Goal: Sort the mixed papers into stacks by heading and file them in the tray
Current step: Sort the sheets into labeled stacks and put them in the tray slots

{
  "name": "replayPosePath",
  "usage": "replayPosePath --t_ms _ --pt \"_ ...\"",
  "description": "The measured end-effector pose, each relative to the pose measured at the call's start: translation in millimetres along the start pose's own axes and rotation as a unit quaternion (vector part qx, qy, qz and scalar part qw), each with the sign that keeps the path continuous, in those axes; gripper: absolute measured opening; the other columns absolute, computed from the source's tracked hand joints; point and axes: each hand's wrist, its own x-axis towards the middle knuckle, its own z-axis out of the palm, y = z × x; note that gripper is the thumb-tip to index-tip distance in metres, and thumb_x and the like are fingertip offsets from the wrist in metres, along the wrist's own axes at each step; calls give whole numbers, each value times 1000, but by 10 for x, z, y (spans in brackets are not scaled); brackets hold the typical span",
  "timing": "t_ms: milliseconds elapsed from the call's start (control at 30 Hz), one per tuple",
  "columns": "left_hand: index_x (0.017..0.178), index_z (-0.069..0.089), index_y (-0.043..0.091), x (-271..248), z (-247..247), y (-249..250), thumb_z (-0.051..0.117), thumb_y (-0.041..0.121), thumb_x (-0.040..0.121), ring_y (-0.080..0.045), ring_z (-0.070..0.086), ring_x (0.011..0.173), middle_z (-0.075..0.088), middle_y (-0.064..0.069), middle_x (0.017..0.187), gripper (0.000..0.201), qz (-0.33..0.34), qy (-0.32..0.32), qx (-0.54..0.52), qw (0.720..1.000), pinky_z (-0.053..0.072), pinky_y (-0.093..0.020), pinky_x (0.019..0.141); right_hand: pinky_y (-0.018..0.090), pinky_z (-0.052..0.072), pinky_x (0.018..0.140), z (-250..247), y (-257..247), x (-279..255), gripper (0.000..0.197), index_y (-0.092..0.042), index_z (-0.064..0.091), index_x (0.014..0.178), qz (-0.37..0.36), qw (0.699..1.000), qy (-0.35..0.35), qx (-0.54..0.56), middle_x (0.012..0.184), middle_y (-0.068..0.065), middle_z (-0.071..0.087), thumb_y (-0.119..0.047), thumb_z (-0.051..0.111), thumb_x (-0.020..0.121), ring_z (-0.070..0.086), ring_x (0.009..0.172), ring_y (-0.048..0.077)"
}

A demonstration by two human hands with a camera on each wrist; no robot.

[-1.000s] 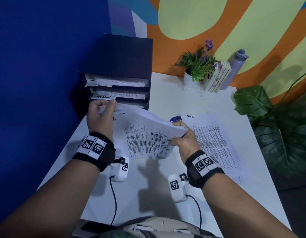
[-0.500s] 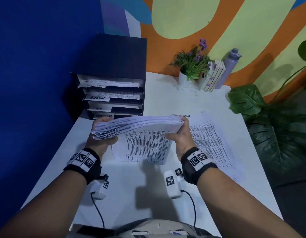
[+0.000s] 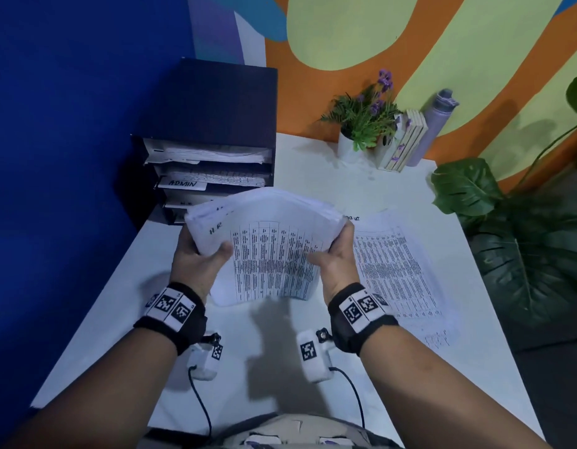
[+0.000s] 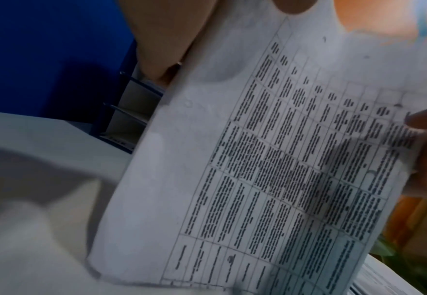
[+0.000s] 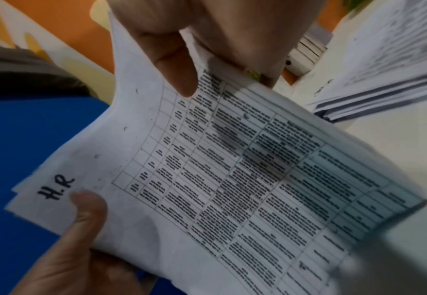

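Both hands lift the H.R stack (image 3: 267,241) above the bench (image 3: 264,351), left hand (image 3: 199,264) and right hand (image 3: 334,264) each with a firm grip on an edge. Filing step, I'd say: next it needs the matching slot in the tray (image 3: 209,150).

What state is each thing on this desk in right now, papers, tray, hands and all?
Paper stack: lifted off the desk, bowed, marked H.R.
Left hand: grips the stack's left edge.
Right hand: grips its right edge.
Second pile: lying flat on the desk.
File tray: upper slots hold papers, one slot labelled ADMIN.
Bottle: upright, capped.
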Motion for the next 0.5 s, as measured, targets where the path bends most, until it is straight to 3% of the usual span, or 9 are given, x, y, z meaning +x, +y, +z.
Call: replayPosePath --t_ms 100,167,233,300,400,467,500 --pt "102 52 46 7 50 38 84 42 62 9 60 91 64 20 100 51 -11 24 10 1000 45 -7 76 35 50 78 21 -81 28 90 -39 42 128 -25 999 -20 12 126 6 45 27 43 67 53 101 18" --pt "103 48 48 11 102 26 82 31 69 18 57 86 60 22 102 51 -3 32 29 999 43 -5 76 34 46 75 64 -105 42 83 -44 51 117 -21 999 -24 12 124 7 45 18 47 60 51 99 22" --pt "105 51 45 34 135 -5 84 25 72 11 61 91 63 18 105 51 1 50 30 998 45 -13 84 32 44 70 107 -100 54 74 -39 56 107 -8 1000 -14 9 119 8 48 12 47 55 50 96 24" --pt "112 51 40 57 124 -31 83 22 73 2 61 95 64 13 107 54 -6 68 27 997 45 -19 88 30 44 64 117 -94 56 70 -33 55 105 -6 1000 -6 24 112 9 50 17 45 57 51 91 22" --pt "116 49 32 84 55 -59 80 12 75 8 62 89 64 14 103 55 -5 49 42 998 48 -10 78 35 51 70 83 -120 64 80 -41 50 118 -54 998 -8 16 119 9 48 18 50 63 53 96 21" --pt "115 52 32 111 -30 -125 77 1 76 -1 65 96 66 9 106 56 -18 18 60 998 51 -20 83 36 52 83 68 -142 68 86 -49 45 124 -95 995 -14 -19 121 3 45 17 53 70 55 99 13" --pt "117 53 31 119 -60 -164 76 0 77 -8 64 99 67 8 107 56 -33 4 84 996 50 -28 87 35 51 84 62 -151 71 86 -50 43 126 -108 993 -18 -33 118 -1 45 19 52 75 56 95 8"
